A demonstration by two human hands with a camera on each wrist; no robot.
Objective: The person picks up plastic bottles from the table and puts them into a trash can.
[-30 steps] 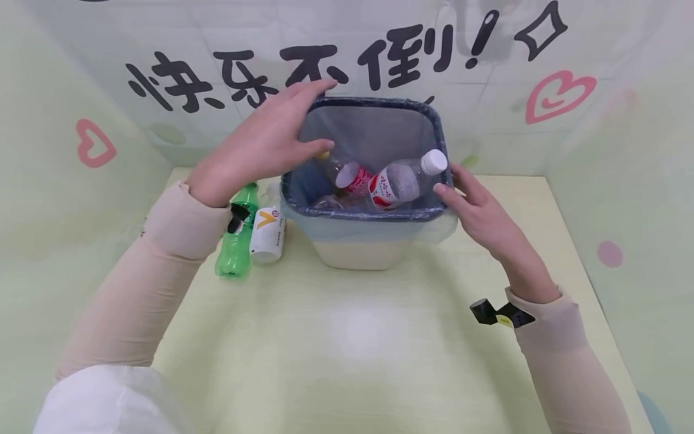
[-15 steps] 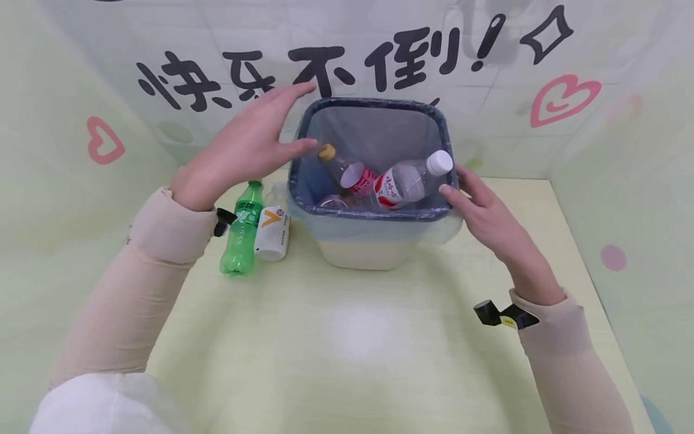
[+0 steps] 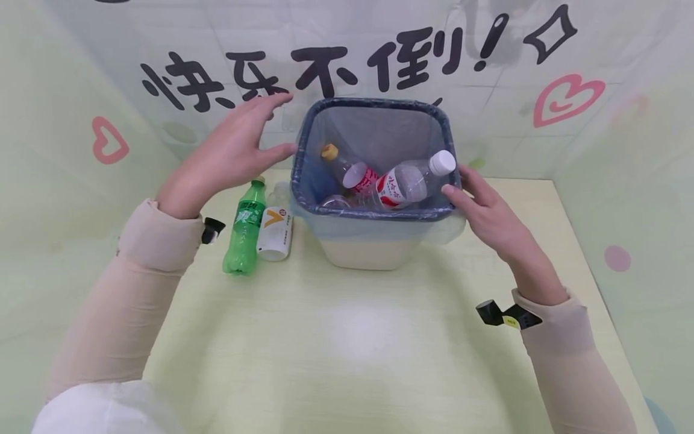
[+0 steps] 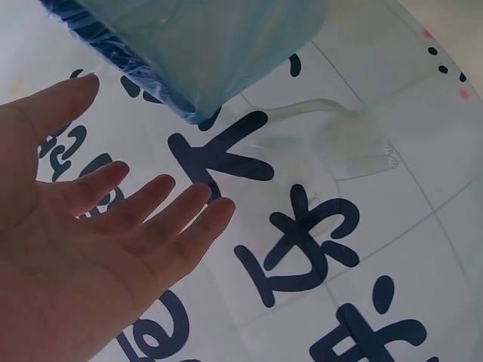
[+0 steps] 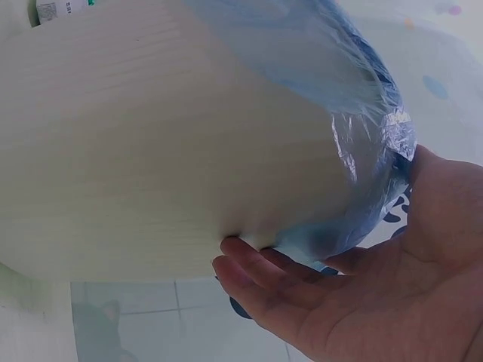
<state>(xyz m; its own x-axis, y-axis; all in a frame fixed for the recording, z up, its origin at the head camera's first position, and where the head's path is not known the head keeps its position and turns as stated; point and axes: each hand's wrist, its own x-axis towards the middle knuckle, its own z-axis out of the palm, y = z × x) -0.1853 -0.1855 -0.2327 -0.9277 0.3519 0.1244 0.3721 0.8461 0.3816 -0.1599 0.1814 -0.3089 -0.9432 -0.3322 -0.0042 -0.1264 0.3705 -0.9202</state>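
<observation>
A cream trash bin (image 3: 358, 254) with a bluish plastic liner (image 3: 374, 214) folded over its rim stands against the back wall. Inside lie a clear bottle with a white cap (image 3: 403, 184), leaning on the right rim, and a yellow-capped bottle with a pink label (image 3: 360, 178). My right hand (image 3: 496, 220) holds the bin's right side, thumb at the rim and fingers on the outer wall, as the right wrist view shows. My left hand (image 3: 230, 150) is spread beside the left rim with nothing in it; in the left wrist view its fingers are apart from the liner.
Left of the bin, a green plastic bottle (image 3: 244, 232) and a bottle with a white label (image 3: 275, 234) lie side by side on the pale table (image 3: 347, 337). Behind rises a wall covering (image 3: 488, 108) with black characters and pink hearts. Side walls flank the table.
My left hand has moved left, away from over the bin's rim, uncovering the yellow-capped bottle. The right hand stays at the bin's right side. The view has shifted slightly.
</observation>
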